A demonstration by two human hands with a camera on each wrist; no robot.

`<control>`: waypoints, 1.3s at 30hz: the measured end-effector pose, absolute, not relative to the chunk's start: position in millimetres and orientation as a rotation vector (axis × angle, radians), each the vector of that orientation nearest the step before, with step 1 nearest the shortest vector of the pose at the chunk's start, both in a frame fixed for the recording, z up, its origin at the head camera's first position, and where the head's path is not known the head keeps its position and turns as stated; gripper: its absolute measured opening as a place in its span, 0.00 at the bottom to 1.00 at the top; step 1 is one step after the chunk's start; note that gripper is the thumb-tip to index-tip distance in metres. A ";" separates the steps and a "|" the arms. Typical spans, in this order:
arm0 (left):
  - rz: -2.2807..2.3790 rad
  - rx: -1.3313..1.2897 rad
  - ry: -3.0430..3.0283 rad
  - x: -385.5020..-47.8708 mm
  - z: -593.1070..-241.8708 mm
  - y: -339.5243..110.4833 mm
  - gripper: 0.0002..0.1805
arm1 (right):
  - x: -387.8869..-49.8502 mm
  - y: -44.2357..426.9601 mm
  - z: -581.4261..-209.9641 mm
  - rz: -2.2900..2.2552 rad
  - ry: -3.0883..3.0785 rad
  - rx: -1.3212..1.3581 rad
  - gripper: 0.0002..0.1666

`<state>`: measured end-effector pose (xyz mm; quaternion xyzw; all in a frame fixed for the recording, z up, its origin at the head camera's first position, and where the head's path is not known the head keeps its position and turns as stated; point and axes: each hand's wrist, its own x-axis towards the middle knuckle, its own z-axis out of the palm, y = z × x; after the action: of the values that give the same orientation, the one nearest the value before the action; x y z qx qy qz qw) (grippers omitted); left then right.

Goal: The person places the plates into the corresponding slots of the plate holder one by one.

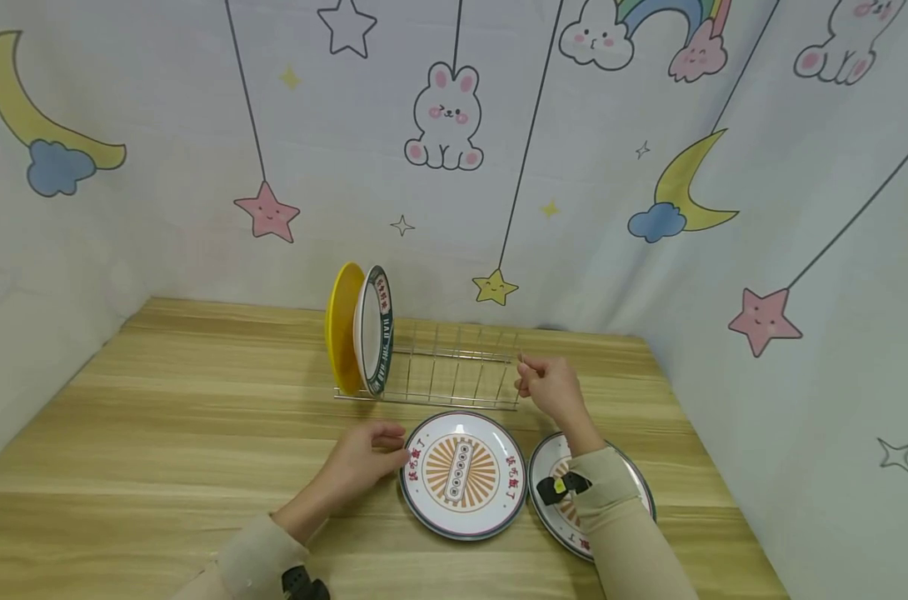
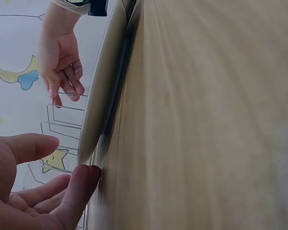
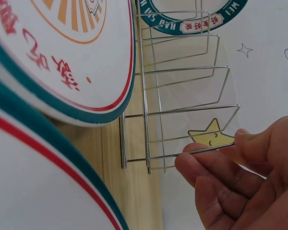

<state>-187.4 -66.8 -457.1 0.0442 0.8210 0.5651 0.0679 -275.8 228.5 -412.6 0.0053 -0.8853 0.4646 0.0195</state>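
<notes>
L grip (image 1: 364, 458), loose w/ nothing held, is at L rim of middle plate (image 1: 461, 475); R grip (image 1: 551, 387) pinches R end of wire rack (image 1: 454, 405).

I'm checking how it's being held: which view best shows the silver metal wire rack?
The right wrist view: it shows the silver metal wire rack close up, with the right hand pinching its end. The head view shows its full length, but smaller; in the left wrist view, a round white plate hides part of it.
</notes>
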 end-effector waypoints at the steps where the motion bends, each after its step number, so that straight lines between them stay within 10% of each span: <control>1: 1.707 0.137 2.472 -187.3 -457.4 -66.2 0.20 | -275.9 228.7 -412.7 1.447 -2.745 0.019 0.21; 39: 1.677 0.243 2.373 -186.2 -452.6 -56.4 0.24 | -274.4 228.1 -411.3 1.451 -2.745 0.004 0.20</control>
<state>-186.2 -56.4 -452.6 0.0829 0.8087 0.5714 0.1126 -274.4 228.1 -411.3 0.0013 -0.8839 0.4673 0.0181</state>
